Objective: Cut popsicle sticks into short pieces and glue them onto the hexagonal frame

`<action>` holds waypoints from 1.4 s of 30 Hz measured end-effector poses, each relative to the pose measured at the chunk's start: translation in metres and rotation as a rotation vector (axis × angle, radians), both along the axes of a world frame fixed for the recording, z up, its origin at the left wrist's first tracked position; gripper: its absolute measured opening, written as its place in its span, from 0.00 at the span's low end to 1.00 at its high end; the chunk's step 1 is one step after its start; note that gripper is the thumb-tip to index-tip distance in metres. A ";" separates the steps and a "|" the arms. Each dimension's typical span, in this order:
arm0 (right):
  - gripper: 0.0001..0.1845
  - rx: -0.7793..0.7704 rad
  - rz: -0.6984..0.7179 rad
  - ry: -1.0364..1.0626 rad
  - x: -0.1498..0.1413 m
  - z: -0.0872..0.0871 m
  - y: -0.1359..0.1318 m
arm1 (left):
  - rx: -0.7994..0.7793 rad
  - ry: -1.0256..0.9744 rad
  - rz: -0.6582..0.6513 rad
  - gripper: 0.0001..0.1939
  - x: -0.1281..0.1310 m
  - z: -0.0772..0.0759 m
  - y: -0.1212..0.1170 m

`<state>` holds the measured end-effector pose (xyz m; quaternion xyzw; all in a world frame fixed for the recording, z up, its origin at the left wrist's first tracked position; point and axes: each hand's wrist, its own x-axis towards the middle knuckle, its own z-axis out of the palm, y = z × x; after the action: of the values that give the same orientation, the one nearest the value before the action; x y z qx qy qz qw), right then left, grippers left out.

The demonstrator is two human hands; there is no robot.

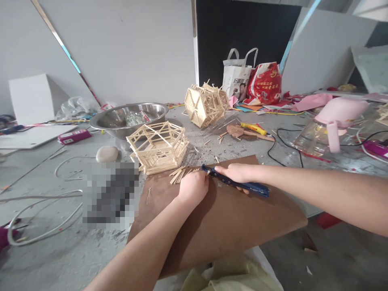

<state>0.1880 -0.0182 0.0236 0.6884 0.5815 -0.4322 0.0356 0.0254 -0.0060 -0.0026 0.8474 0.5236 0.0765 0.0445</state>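
My left hand is closed over the brown board, its fingertips pinching a thin wooden stick whose end shows at the jaw of the blue tool. Wrapped around that long blue hand cutter is my right hand, its thumb along the top. The cutter points left, its tip next to my left fingers. Several short wooden sticks lie fanned on the board just beyond my left hand. An open frame of glued wooden sticks stands behind them. The far side of the held stick is hidden.
Beneath my hands lies a brown board. A metal bowl, a larger stick model, a yellow-handled tool and a pink-lidded jug stand farther back. Cables trail at right. A blurred patch covers something left of the board.
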 end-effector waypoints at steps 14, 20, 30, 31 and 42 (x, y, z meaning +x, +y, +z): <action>0.40 0.491 0.023 -0.610 0.039 0.004 0.037 | -0.088 -0.166 0.168 0.13 -0.016 0.010 0.009; 0.36 0.603 -0.050 -0.700 0.035 -0.027 0.059 | -0.002 -0.031 0.181 0.14 -0.020 0.011 0.011; 0.32 0.762 0.086 -0.646 0.036 -0.035 0.063 | 0.011 -0.041 0.180 0.15 -0.025 0.010 0.012; 0.30 0.777 0.116 -0.639 0.038 -0.032 0.065 | 0.016 -0.043 0.180 0.15 -0.025 0.011 0.012; 0.16 0.808 0.304 -0.763 0.054 -0.010 0.124 | 0.104 -0.373 0.156 0.15 -0.027 0.012 0.011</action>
<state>0.2421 0.1055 0.0136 0.6631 0.7389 0.1132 0.0388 -0.0015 0.0048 0.0092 0.7766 0.5657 0.2621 0.0905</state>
